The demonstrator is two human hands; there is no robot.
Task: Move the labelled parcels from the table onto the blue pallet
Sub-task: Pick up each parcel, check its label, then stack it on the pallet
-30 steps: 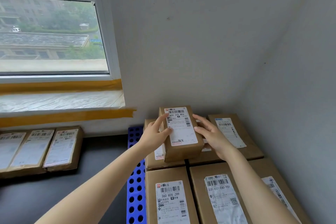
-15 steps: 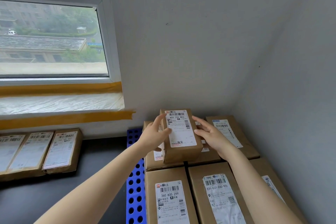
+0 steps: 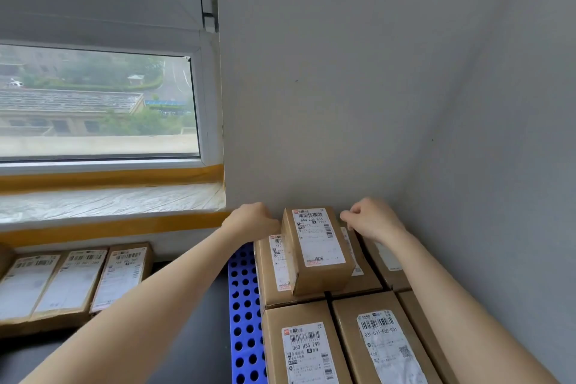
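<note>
A small brown parcel (image 3: pixel 318 246) with a white label lies on top of the lower layer of parcels on the blue pallet (image 3: pixel 244 305), in the room's corner. My left hand (image 3: pixel 252 221) is at its far left corner with fingers curled against it. My right hand (image 3: pixel 372 218) is at its far right corner, fingertips pinched at the edge. Two labelled parcels (image 3: pixel 304 349) (image 3: pixel 383 340) lie in front of it. Three labelled parcels (image 3: pixel 121 274) (image 3: pixel 71 280) (image 3: pixel 25 284) stand side by side on the dark table (image 3: pixel 187 337) to the left.
Grey walls (image 3: pixel 498 196) close in the pallet at the back and on the right. A window sill with yellow tape (image 3: pixel 109 199) runs above the table's parcels. A strip of perforated blue pallet shows left of the stack.
Both hands slid from the small parcel's sides to its far corners and the fingers curled. The parcel now sits lower in the picture, and the view has tilted upward.
</note>
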